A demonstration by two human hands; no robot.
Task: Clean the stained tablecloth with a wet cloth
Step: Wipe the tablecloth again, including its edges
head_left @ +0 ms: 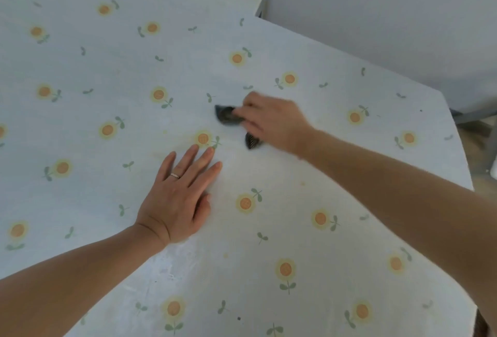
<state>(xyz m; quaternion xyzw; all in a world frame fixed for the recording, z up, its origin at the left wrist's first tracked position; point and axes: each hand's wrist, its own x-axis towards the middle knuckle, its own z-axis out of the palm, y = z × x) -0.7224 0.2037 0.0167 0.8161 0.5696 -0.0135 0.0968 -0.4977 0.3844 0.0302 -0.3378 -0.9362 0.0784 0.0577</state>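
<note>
Left hand [176, 202] presses one tablecloth [107, 62]; right hand [271, 121] grips one cloth [226, 114].

Our right hand [271, 121] was blurred at frame centre and covered most of the dark cloth [227, 115], so we could not tell how that hand gripped it. The tablecloth [80, 67] ran off the left and bottom edges of the frame.

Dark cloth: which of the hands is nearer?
Right. The right hand holds the dark cloth, covering part of it. The left hand lies flat on the tablecloth, apart from the cloth, nearer the camera and to its left.
</note>
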